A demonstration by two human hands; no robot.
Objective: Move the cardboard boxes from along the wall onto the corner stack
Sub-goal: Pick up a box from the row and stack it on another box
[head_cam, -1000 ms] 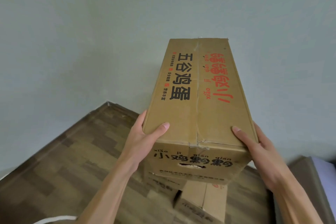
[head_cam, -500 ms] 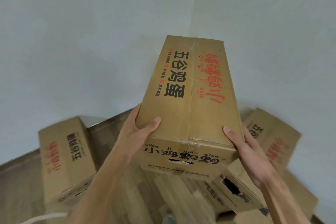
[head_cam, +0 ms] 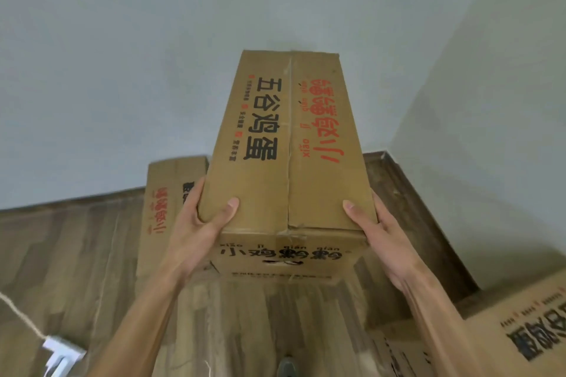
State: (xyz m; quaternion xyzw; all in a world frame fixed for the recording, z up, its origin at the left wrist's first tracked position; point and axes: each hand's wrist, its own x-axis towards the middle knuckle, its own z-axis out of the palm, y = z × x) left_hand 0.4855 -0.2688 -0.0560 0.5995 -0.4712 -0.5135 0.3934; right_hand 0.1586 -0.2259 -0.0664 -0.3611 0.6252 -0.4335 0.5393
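I hold a long brown cardboard box [head_cam: 288,144] with black and red print up in front of me, above the wooden floor. My left hand [head_cam: 199,223] grips its near left corner, thumb on top. My right hand [head_cam: 376,229] grips its near right corner, thumb on top as well. A second printed cardboard box [head_cam: 162,211] lies on the floor to the left, against the wall, partly hidden behind the held box. A third cardboard box [head_cam: 526,333] sits at the lower right by the right wall.
Two pale walls meet in a corner [head_cam: 386,150] just right of the held box. A white plug with a twine-like cord [head_cam: 61,352] lies on the floor at the lower left. A shoe tip [head_cam: 286,367] shows at the bottom edge.
My view has swung left while both hands kept the box. The room corner now sits to the right, the boxes at the right slid toward the frame edge, and the left box is closer to centre.
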